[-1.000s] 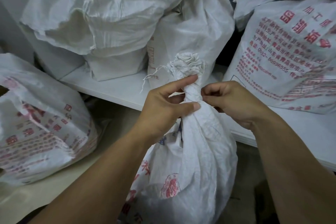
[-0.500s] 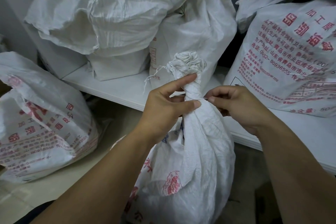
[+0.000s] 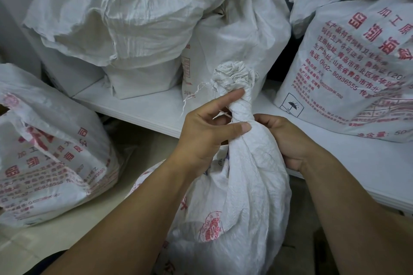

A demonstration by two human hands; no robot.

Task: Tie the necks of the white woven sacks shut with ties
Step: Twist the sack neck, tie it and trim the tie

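Before white platform, sack neck gripped; pale floor below

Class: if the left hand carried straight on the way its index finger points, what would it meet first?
The twisted neck of the front sack: the index fingertip of the left hand touches it now, just under the bunched top. Depth beyond it is unclear.

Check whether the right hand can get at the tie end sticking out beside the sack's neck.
Probably not directly. The tie end pokes out on the far side of the neck from the right hand, tucked inside the fingers of the left hand, which grips the neck.
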